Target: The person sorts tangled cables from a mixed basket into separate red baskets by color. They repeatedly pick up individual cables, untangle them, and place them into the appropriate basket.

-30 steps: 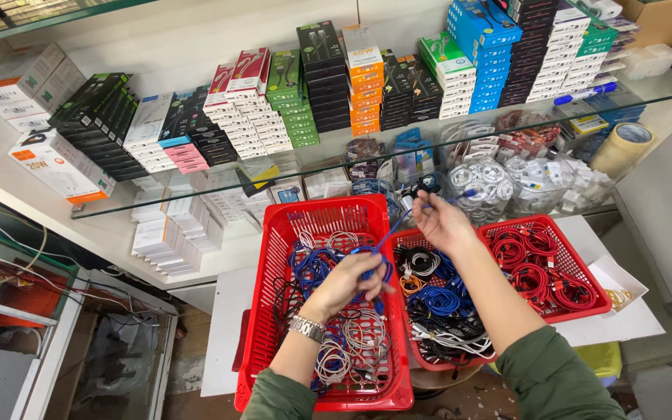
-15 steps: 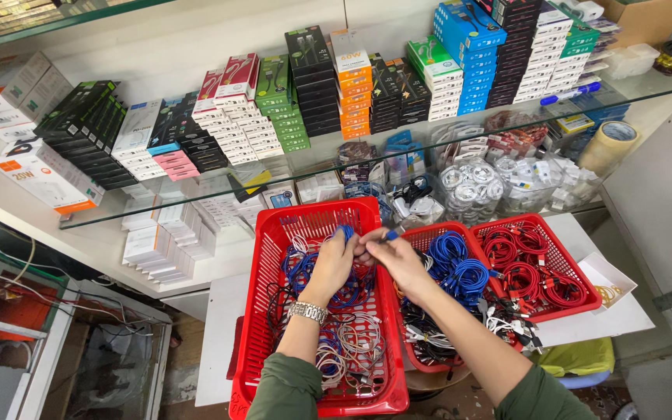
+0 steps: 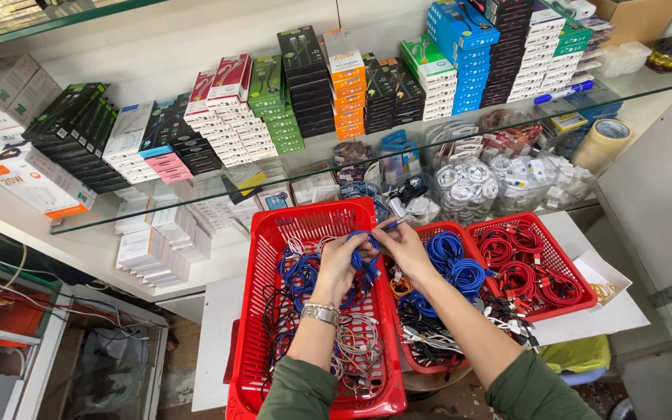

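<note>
Single view only: head-worn camera, above and behind hands, tilted steeply down and forward. Faces white wall with clear glass shelf [image 3: 647, 87] crossing upper frame, stacked boxes on it seen from above. Forearms enter from bottom edge; left hand [image 3: 340, 264] and right hand [image 3: 406, 247] near frame centre, close range. Large red plastic basket [image 3: 274, 225] on white desk [image 3: 215, 342] fills lower middle. Wide lens, edges bowed. No second view.
</note>
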